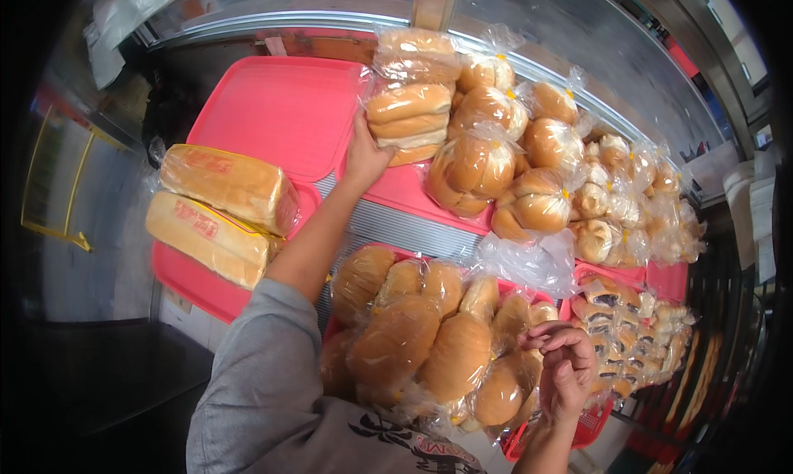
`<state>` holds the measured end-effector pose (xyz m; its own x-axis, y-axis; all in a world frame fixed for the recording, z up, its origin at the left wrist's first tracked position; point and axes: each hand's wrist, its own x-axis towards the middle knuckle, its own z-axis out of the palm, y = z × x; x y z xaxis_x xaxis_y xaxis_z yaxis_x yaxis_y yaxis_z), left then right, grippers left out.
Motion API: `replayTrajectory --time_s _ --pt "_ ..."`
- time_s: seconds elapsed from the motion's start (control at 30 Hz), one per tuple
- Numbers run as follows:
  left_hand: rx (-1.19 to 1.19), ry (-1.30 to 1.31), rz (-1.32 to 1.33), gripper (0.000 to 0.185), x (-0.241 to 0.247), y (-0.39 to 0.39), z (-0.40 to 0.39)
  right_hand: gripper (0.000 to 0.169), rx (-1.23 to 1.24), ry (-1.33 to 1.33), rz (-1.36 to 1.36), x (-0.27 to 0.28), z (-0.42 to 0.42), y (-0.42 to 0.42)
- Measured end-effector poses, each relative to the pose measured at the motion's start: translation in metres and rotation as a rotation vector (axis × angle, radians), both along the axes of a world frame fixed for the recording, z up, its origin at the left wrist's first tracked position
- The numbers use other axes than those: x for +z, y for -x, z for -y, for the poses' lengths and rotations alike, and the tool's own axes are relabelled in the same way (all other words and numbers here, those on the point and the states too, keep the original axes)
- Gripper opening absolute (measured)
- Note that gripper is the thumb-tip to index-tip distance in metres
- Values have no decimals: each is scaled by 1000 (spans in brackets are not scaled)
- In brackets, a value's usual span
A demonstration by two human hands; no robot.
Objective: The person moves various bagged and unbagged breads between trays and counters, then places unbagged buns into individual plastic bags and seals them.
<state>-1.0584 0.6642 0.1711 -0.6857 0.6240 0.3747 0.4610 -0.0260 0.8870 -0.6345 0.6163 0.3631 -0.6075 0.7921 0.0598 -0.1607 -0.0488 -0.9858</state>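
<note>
My left hand (370, 155) reaches across to a clear plastic bag of long bread rolls (409, 121), its fingers against the bag's left side and lower corner. Another bagged stack of rolls (416, 51) lies just behind that bag. My right hand (567, 356) is raised over the near bags with its fingers curled and apart, nothing seen in it. Under and beside it are bagged oval loaves (455, 356). Bagged round buns (474, 170) stand to the right of the rolls.
A pink tray (272, 115) lies at the back left. Two bagged sandwich loaves (223, 186) rest on another pink tray (192, 285). Crumpled plastic bags (530, 263) lie mid-counter. Small bagged pastries (632, 338) fill the right side, and a metal window frame (297, 20) borders the back.
</note>
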Motion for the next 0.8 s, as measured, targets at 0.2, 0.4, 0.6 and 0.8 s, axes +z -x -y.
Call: replayTrajectory --time_s 0.2,0.4,0.6,0.8 --pt "-6 -39 -225 100 69 -18 -14 26 -293 12 111 -3 8 -49" --pt "-231 157 -427 88 82 36 -35 8 -640 -99 397 -14 38 -152" --pt "-170 208 -1075 78 55 73 -62 8 -1197 157 578 -42 106 -293" --pt "-129 559 -1139 82 90 94 -82 8 -1419 589 682 -143 161 -405"
